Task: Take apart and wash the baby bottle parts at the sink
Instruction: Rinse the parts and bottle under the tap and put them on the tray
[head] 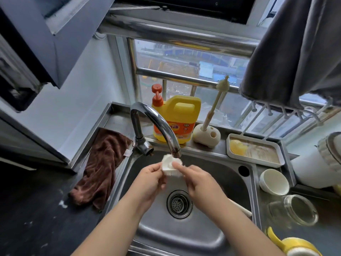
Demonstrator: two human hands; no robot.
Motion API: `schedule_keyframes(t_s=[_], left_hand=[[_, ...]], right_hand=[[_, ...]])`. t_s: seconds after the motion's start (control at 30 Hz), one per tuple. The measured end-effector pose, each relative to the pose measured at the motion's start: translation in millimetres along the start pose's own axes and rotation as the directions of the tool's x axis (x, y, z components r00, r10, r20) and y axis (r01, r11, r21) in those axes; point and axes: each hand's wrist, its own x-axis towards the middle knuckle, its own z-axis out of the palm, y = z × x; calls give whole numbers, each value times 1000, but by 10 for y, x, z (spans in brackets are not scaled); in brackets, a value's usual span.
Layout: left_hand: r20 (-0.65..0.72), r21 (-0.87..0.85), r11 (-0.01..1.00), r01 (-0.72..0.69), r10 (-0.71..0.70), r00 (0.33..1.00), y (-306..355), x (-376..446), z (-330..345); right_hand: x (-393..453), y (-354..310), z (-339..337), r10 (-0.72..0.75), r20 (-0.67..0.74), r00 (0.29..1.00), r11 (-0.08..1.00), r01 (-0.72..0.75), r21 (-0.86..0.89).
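Two hands meet over the stainless steel sink (245,183), under the curved chrome tap (156,122): the left hand (150,179) and right hand (198,179) both pinch a white ribbed plastic bottle ring (170,166). Far behind stands a yellow detergent jug (178,117).

Single head-worn wide-angle view, looking forward and steeply down from above a stainless-steel sink basin (193,235). The round perforated drain strainer (179,204) lies just below frame centre, close to the lens; both bare forearms enter from the bottom edge. The curved chrome tap (156,124) rises at mid-frame. Farther off, the upper half takes in the barred window (184,71) behind the sink. Lens distortion bows straight edges toward the margins. No second view shares the scene.
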Motion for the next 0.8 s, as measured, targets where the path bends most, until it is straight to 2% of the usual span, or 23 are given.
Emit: schedule_keyframes(t_s=[0.07,0.2,0.37,0.5,0.67,0.8], left_hand=[[10,63,997,-32,32,999,9,4,-29],[-1,65,995,-70,71,998,-1,4,-27],[60,108,991,-77,71,996,38,19,-84],[89,192,981,-36,19,996,-1,45,-120],[110,165,981,-105,88,990,48,46,-144],[152,190,977,-100,71,986,84,9,-134]], right_hand=[[-62,-17,17,-12,42,999,1000,12,3],[72,112,-31,77,-84,994,996,-74,46],[-57,54,-48,-23,36,999,997,26,-77],[42,168,-99,-4,-139,990,998,-5,-68],[-49,118,-82,-160,-26,987,973,154,-170],[45,203,-128,-103,-162,981,976,68,-207]])
